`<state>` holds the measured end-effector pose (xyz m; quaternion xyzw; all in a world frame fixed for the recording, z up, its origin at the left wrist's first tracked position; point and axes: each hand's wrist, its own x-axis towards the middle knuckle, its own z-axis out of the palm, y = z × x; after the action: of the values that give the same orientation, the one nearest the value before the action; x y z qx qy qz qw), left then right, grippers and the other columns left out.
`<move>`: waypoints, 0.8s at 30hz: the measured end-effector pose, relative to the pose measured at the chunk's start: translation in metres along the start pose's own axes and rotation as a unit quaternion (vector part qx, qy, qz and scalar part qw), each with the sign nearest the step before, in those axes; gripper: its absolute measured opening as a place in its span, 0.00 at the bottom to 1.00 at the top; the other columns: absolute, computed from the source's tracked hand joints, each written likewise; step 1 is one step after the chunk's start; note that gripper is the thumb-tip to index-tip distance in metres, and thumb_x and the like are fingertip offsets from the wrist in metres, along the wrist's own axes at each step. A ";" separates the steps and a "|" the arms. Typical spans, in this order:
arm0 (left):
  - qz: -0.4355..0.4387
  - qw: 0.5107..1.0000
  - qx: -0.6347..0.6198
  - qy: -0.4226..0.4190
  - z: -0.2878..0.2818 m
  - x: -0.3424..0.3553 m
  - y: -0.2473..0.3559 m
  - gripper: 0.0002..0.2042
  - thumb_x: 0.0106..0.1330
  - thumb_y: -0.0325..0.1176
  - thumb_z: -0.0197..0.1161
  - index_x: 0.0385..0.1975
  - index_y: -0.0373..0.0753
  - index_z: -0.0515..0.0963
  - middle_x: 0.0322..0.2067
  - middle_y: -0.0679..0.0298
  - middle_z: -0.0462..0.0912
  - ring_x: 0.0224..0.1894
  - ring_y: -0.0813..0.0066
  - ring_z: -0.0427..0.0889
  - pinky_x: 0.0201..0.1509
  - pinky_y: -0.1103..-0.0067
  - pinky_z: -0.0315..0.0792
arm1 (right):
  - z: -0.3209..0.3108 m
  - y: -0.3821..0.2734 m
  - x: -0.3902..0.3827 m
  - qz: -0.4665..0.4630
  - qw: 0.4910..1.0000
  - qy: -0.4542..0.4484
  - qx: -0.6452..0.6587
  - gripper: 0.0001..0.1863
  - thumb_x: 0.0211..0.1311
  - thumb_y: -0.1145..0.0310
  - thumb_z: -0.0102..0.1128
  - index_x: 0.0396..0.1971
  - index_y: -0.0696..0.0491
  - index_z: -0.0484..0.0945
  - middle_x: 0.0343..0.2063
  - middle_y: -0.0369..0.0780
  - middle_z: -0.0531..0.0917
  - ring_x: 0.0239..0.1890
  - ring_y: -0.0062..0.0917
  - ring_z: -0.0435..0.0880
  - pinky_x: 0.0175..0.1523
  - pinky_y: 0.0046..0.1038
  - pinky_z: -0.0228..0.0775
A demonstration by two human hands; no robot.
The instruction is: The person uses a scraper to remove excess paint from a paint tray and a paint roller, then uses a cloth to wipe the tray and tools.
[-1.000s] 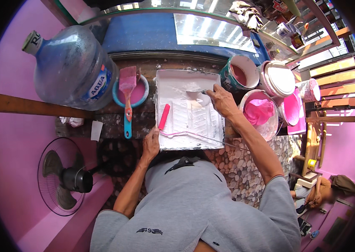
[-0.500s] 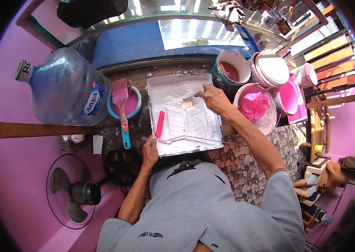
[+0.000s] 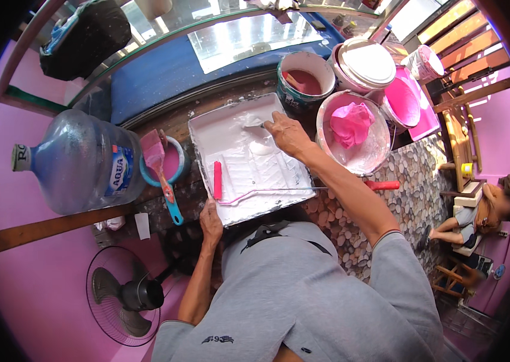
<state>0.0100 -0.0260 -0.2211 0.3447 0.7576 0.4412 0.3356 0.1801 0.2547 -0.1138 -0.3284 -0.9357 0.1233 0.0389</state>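
A white paint tray (image 3: 199, 154) holding white paint lies tilted in the view, its near side towards my body. My left hand (image 3: 211, 221) is closed on the tray's near left corner. In my right hand (image 3: 290, 134) is a scraper (image 3: 254, 122), its grey blade in the paint at the far part of the tray; my fingers cover its handle. A paint roller (image 3: 217, 180) with a narrow pink sleeve rests across the tray's near part. Its thin wire runs under my right forearm to a red handle (image 3: 383, 185) beyond the tray's right side.
Left of the tray are a blue-rimmed bowl (image 3: 183, 171) of pink paint, a brush (image 3: 154, 158) laid across it, and a large water bottle (image 3: 80, 160). Several paint buckets (image 3: 360, 157) crowd the right. A fan (image 3: 140, 294) stands lower left; a person (image 3: 489, 211) sits far right.
The view has turned, so the tray appears more tilted. My right hand has shifted with the scraper, and more of its blade shows. The roller's red handle has come into sight.
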 end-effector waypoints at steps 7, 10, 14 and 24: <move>-0.024 1.000 0.001 -0.018 -0.004 -0.001 0.005 0.23 0.75 0.44 0.39 0.42 0.27 0.75 0.31 0.49 0.79 0.35 0.65 0.75 0.43 0.71 0.68 | 0.003 -0.015 -0.009 -0.014 0.999 -0.024 0.023 0.11 0.59 0.73 0.46 0.35 0.59 0.78 0.38 0.50 0.76 0.44 0.42 0.79 0.48 0.40 0.73; -0.018 1.000 0.010 -0.018 -0.002 -0.001 0.006 0.24 0.75 0.44 0.39 0.40 0.27 0.74 0.30 0.51 0.78 0.34 0.66 0.74 0.43 0.71 0.68 | -0.015 -0.012 -0.005 0.019 0.998 -0.041 0.031 0.12 0.59 0.73 0.46 0.36 0.59 0.78 0.38 0.50 0.76 0.45 0.42 0.79 0.47 0.40 0.74; -0.017 1.000 0.001 -0.019 -0.002 0.000 0.007 0.24 0.75 0.45 0.38 0.40 0.27 0.74 0.29 0.52 0.77 0.34 0.67 0.73 0.41 0.71 0.67 | 0.006 0.007 0.005 0.032 0.999 0.031 -0.003 0.12 0.59 0.73 0.45 0.36 0.59 0.78 0.38 0.51 0.76 0.44 0.42 0.79 0.47 0.39 0.74; -0.032 0.999 0.017 -0.011 -0.004 -0.002 0.018 0.24 0.76 0.44 0.39 0.41 0.27 0.75 0.29 0.51 0.78 0.34 0.67 0.73 0.42 0.71 0.68 | 0.011 0.000 0.011 0.052 0.998 0.016 0.013 0.11 0.58 0.74 0.46 0.34 0.60 0.78 0.38 0.51 0.77 0.42 0.42 0.80 0.47 0.39 0.74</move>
<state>0.0121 -0.0226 -0.2033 0.3305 0.7721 0.4132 0.3521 0.1698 0.2593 -0.1248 -0.3776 -0.9151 0.1316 0.0516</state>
